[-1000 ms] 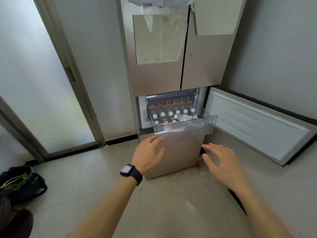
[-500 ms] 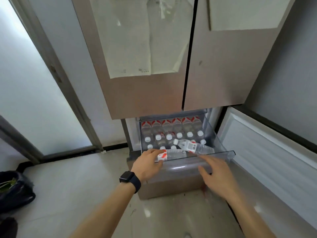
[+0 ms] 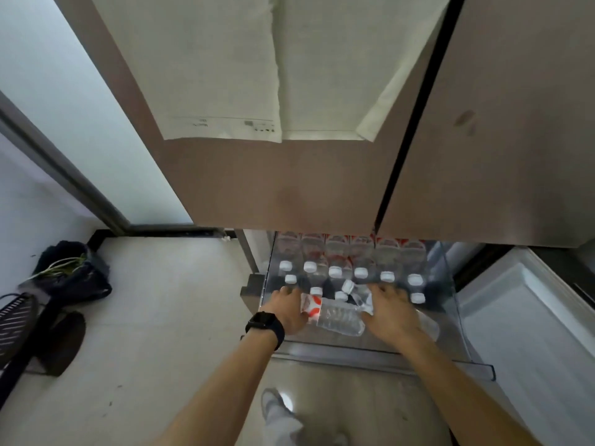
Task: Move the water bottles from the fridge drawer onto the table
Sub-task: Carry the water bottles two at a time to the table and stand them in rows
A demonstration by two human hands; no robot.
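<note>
The clear fridge drawer [image 3: 380,357] is pulled out below the closed upper doors. Several upright water bottles [image 3: 360,268] with white caps and red-and-white labels fill its back. Two more bottles lie on their sides on top, near the front. My left hand [image 3: 288,312], with a black watch on the wrist, grips the label end of the left lying bottle [image 3: 336,318]. My right hand [image 3: 391,312] lies over the middle of the right lying bottle [image 3: 426,325], fingers stretched toward the caps. No table is in view.
The lower fridge door [image 3: 528,320] stands swung open on the right. A dark bag [image 3: 72,278] and a black stand [image 3: 19,320] sit on the floor at left, beside a glass door [image 3: 80,123]. My shoe [image 3: 277,413] shows below the drawer.
I have stepped closer and leaned over the drawer. Both hands moved from the drawer's front edge into it, the left onto one lying bottle, the right over the other.
</note>
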